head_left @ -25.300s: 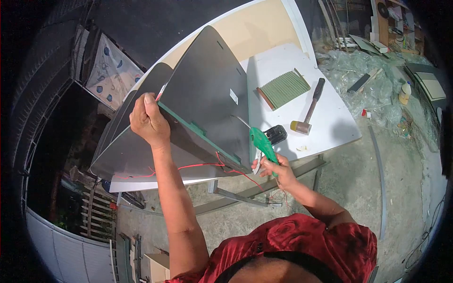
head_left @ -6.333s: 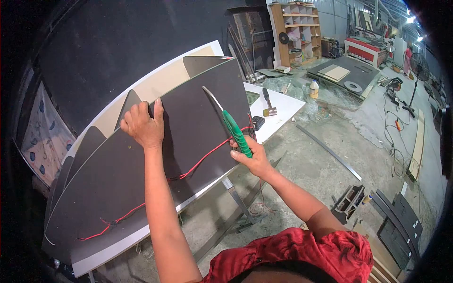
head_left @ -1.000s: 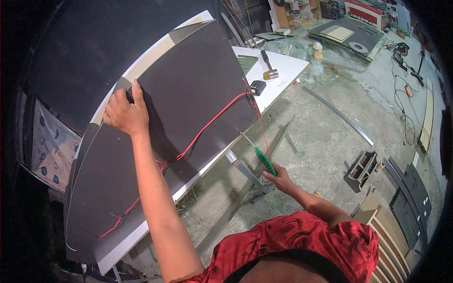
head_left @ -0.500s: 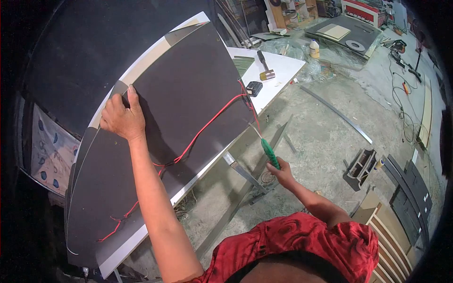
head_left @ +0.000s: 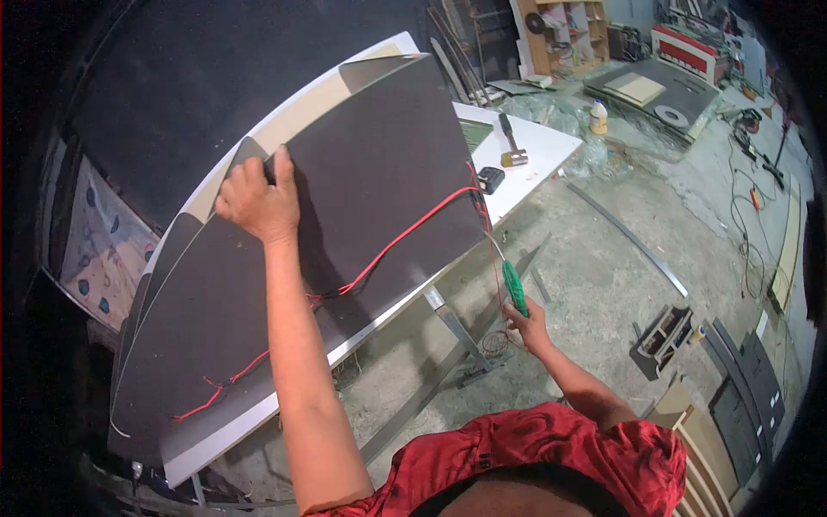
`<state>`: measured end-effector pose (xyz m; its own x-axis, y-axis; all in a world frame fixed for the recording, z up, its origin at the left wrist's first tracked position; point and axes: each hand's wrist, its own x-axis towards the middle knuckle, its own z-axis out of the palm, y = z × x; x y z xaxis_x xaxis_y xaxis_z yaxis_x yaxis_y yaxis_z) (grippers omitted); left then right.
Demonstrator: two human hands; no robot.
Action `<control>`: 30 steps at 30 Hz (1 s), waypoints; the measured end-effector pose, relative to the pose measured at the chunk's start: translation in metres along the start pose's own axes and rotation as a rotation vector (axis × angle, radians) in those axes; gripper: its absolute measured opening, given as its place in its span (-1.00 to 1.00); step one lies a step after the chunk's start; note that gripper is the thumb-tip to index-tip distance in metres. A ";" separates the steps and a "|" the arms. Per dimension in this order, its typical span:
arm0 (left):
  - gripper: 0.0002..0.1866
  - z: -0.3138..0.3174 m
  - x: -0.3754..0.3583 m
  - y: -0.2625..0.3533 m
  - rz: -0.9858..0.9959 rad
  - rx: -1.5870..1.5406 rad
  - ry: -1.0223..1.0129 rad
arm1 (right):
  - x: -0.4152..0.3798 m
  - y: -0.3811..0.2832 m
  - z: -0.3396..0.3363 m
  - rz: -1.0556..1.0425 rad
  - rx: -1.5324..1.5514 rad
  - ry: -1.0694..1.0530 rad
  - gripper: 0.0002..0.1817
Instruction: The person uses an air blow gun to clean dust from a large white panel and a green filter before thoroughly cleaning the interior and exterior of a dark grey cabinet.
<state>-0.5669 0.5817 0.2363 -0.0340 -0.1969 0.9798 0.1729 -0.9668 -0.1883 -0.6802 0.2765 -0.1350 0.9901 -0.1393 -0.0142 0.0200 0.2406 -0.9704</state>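
A large dark curved panel (head_left: 388, 155) lies over a white board, with a pale strip along its arched upper edge. My left hand (head_left: 258, 196) grips that upper edge, fingers closed over it and thumb up. In my right hand (head_left: 528, 323) is a green-handled tool (head_left: 514, 289) with a thin metal shaft, its fingers wrapped round the handle. The shaft points up at the panel's right edge; whether its tip touches anything is too small to tell. Red wire (head_left: 405, 231) runs across the panel to that edge. A thin reddish wire hangs beside the tool toward a small coil (head_left: 495, 343).
A hammer (head_left: 512, 142) and a small black block (head_left: 491, 179) lie on a white board (head_left: 543, 159) beyond the panel. A metal strip (head_left: 629, 241) and a toolbox (head_left: 662, 340) are on the concrete floor. Cables (head_left: 748, 215) trail at right. Metal supports (head_left: 457, 323) stand below the panel.
The whole view has shifted, so the panel and both hands sit farther right. The tool is now more upright, beside the panel's right edge. My left hand keeps its hold on the upper edge.
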 end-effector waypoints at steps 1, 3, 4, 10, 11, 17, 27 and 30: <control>-0.64 -0.001 0.000 0.001 -0.004 -0.023 -0.006 | -0.001 -0.002 0.000 -0.006 0.012 0.000 -0.79; -0.65 -0.006 0.001 0.002 -0.031 -0.004 -0.043 | -0.005 -0.008 0.000 -0.019 -0.001 -0.010 -0.78; -0.65 -0.007 0.002 0.002 -0.022 -0.015 -0.046 | -0.008 -0.015 0.001 -0.029 -0.041 -0.024 -0.79; -0.73 -0.021 0.007 -0.004 -0.042 -0.118 -0.236 | -0.028 -0.061 0.017 -0.333 -0.259 -0.186 -0.79; -0.73 -0.024 0.008 -0.010 -0.053 -0.107 -0.227 | -0.027 -0.075 0.021 -0.345 -0.266 -0.198 -0.79; -0.65 -0.047 0.015 -0.072 0.019 -0.205 -0.220 | -0.020 -0.173 0.066 -0.575 -0.179 -0.334 -0.74; -0.58 -0.060 -0.001 -0.133 -0.190 -0.030 -0.363 | -0.007 -0.233 0.141 -0.739 -0.154 -0.415 -0.74; -0.56 -0.055 -0.005 -0.132 -0.140 0.002 -0.245 | -0.008 -0.235 0.155 -0.704 -0.151 -0.426 -0.75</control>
<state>-0.6440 0.7014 0.2522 0.1809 -0.0161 0.9834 0.1856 -0.9813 -0.0502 -0.6712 0.3700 0.1301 0.7215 0.1730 0.6704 0.6647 0.0979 -0.7406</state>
